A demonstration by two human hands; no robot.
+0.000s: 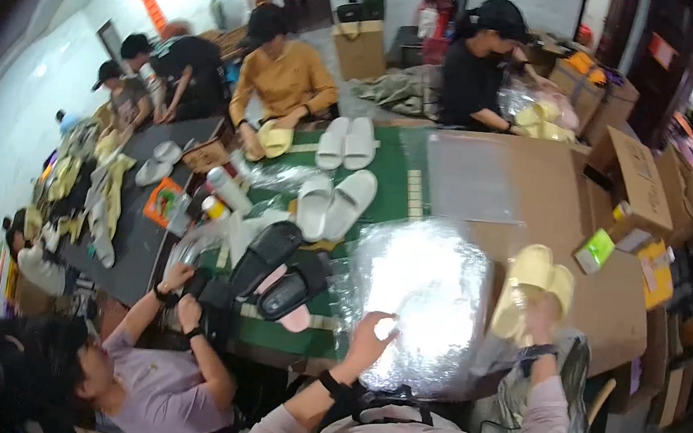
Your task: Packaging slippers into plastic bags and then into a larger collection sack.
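Observation:
On the right of the table my right hand [540, 318] is closed on a pair of pale yellow slippers [533, 270]; my fingers are partly hidden by them. My left hand [369, 340] is at the near left edge of a stack of shiny clear plastic bags [419, 290]. Its thumb and forefinger are apart, with nothing visible between them. Glare washes out much of the stack. Left of it lie black slippers [286, 283] with pink ones partly under them.
White slippers [347, 143] stand on the green mat [389, 187]. A flat clear sheet [472, 180], a green-and-white box [594, 251] and an open cardboard box [631, 187] lie farther right. Co-workers sit round the table, one close on my left [161, 384].

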